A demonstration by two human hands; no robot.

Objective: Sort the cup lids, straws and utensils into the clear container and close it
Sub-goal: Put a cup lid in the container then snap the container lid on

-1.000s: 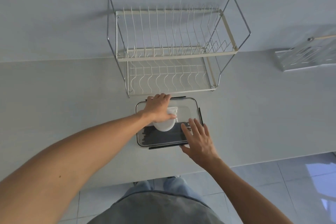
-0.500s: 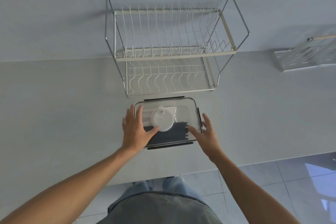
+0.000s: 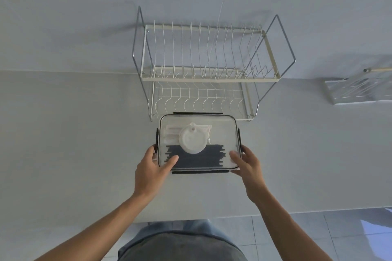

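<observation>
- Left hand [image 3: 152,172] and right hand [image 3: 247,165] are clasped on near corners of clear box [image 3: 220,131].
- It is judged rigid, slick, light; side walls are best gripped.

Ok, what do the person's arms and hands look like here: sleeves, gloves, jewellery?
Both forearms are bare, no sleeves in view. The left hand and right hand wear no gloves; no watch, ring or bracelet shows. A grey top and blue jeans show below.

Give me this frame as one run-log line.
stage: two-handed hold | left grip: holds clear lidded container, near-left corner, thumb on lid | right grip: holds near-right corner | position: before dish rack
</observation>
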